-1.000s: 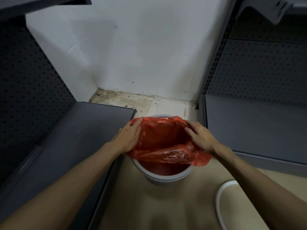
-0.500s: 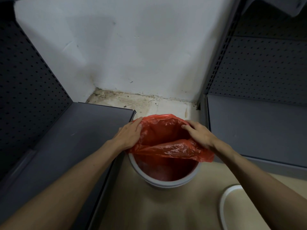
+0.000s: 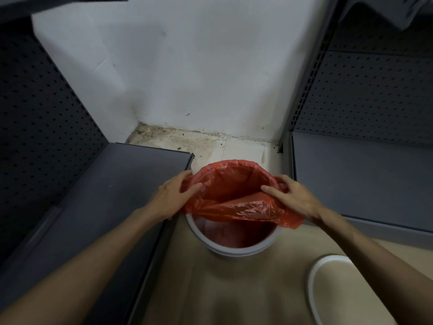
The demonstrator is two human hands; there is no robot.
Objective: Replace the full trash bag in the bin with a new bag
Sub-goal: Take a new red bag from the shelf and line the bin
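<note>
Red bag [image 3: 236, 184] drapes over the white bin [image 3: 234, 248]; left hand [image 3: 174, 198] and right hand [image 3: 293, 198] each grip its edge.

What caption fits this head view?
Both hands, left and right, stretch a red bag over a white bin.

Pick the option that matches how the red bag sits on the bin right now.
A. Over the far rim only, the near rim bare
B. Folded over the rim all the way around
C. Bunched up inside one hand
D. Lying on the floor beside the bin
A: the red bag covers the far edge of the bin, while the near rim shows bare grey; the left hand and right hand hold its sides.
</note>
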